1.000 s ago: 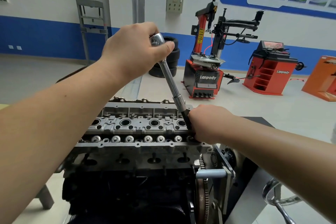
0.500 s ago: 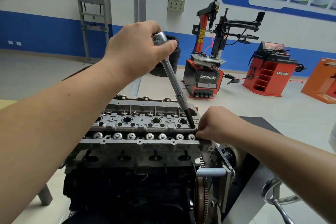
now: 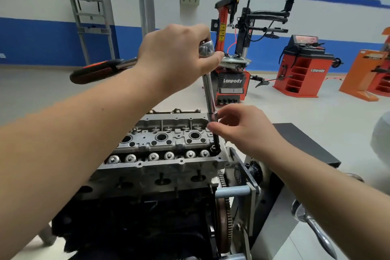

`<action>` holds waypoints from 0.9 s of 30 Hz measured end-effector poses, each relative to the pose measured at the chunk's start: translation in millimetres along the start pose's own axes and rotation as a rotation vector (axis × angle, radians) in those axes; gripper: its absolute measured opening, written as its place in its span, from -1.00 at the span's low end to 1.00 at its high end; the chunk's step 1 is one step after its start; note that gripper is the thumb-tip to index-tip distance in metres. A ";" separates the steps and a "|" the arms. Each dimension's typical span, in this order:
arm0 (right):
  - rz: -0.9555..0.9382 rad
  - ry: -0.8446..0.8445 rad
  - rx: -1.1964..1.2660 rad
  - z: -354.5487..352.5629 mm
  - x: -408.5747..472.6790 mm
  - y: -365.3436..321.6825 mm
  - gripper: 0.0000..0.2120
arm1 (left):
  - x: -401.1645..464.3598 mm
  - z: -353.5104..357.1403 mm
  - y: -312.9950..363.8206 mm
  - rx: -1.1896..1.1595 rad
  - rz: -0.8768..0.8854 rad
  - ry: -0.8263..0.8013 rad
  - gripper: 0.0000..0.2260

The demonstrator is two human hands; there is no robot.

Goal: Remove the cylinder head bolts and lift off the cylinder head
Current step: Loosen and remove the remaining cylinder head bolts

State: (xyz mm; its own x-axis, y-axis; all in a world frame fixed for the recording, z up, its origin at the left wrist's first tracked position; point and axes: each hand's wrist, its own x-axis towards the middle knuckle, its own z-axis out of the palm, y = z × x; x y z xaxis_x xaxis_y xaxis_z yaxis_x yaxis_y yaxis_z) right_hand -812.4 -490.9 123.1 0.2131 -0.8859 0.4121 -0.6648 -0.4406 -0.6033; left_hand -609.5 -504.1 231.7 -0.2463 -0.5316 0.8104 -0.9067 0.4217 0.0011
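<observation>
The grey cylinder head [image 3: 168, 160] sits on the dark engine block [image 3: 135, 224] on a stand. A ratchet with a long chrome extension [image 3: 210, 97] stands almost upright, its black socket [image 3: 215, 141] down in the head's near right corner. My left hand [image 3: 175, 55] grips the ratchet's head from above; the orange-black handle [image 3: 99, 70] sticks out to the left behind my wrist. My right hand [image 3: 240, 126] pinches the lower end of the extension with thumb and fingers, just above the head. The bolt under the socket is hidden.
A geared flywheel [image 3: 223, 213] and the stand's crank handle [image 3: 312, 226] are at the engine's right end, beside a black panel [image 3: 304, 143]. Behind stand a red Lanpody tyre changer [image 3: 232, 82], a red wheel balancer [image 3: 301, 69] and an orange cabinet [image 3: 367, 74].
The extension has swung from leaning left to nearly upright. My right hand rose from the head's corner and now pinches the extension. The ratchet handle has come into view on the left.
</observation>
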 end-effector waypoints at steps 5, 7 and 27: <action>-0.073 0.108 -0.033 7.8 2.6 0.3 -0.75 | 11.5 -1.7 17.3 0.096 0.107 0.013 -0.58; -0.095 0.106 -0.038 8.5 2.4 -0.5 -0.77 | 15.3 -2.8 20.8 0.128 0.123 0.002 -0.56; -0.100 0.048 -0.031 5.0 -2.2 6.8 -0.77 | 32.1 3.5 35.0 0.251 0.120 -0.210 -0.52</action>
State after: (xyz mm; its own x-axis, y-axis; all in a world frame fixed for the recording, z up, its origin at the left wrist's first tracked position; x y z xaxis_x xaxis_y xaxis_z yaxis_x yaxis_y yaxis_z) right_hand -813.8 -492.6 114.7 0.2455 -0.8293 0.5019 -0.6642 -0.5210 -0.5360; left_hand -650.3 -509.0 255.7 -0.3979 -0.6394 0.6579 -0.9165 0.3104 -0.2526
